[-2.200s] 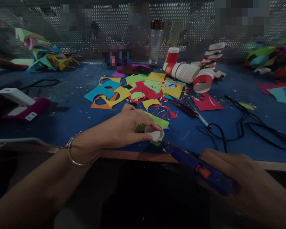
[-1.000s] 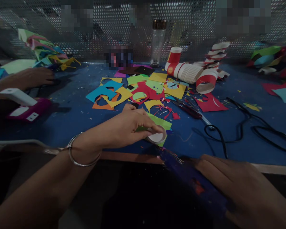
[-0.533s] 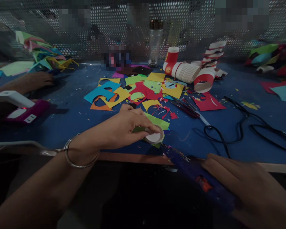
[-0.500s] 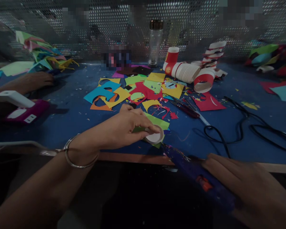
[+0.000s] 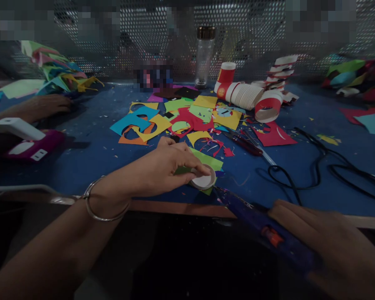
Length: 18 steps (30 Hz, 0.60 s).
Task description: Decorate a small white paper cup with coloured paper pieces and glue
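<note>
Near the table's front edge, my left hand (image 5: 175, 164) presses its fingers into a small round white paper piece with a raised rim (image 5: 203, 180), perhaps a cut cup bottom. This piece rests on a sheet of green paper (image 5: 209, 159). My right hand (image 5: 328, 233) is wrapped round a dark blue hot glue gun (image 5: 262, 225) with an orange-red switch. The gun's tip points at the lower right side of the white rim, very close to it; whether they touch I cannot tell. Some of the right fingers are hidden behind the gun.
Cut coloured paper (image 5: 156, 127) spreads across the middle of the blue table (image 5: 90, 166). Scissors (image 5: 246, 143), a black cable (image 5: 318, 166) and paper cups (image 5: 243, 95) lie to the right. A bottle (image 5: 205, 58) stands behind. Another person's hand (image 5: 46, 104) rests at left beside a purple-white device (image 5: 34, 143).
The glue gun and my right hand sit very slightly farther right in the picture. My left hand keeps its place on the white piece.
</note>
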Available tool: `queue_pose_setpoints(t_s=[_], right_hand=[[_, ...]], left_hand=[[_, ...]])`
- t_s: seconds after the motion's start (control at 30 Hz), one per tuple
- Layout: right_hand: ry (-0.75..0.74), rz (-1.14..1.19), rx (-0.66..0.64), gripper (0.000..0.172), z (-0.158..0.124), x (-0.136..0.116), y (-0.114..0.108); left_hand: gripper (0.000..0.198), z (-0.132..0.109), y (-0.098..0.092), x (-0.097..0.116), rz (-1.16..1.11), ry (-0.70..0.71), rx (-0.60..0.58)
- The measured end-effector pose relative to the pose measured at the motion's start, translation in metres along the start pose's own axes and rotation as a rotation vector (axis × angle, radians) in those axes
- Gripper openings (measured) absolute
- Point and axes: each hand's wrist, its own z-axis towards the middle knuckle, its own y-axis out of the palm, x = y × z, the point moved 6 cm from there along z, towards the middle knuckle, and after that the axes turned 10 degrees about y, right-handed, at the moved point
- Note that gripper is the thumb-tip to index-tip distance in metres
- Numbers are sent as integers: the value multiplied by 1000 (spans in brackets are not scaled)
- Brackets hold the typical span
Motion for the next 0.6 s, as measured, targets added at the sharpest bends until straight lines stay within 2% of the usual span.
queue_pose_setpoints(t_s=[0.37, 0.6], right_hand=[[-53, -122, 64, 21, 11, -3, -12], [-31, -127, 55, 20, 11, 1, -9]], left_hand=[[26, 0, 1, 0, -12, -24, -16], [28, 1, 1, 0, -7, -23, -29]])
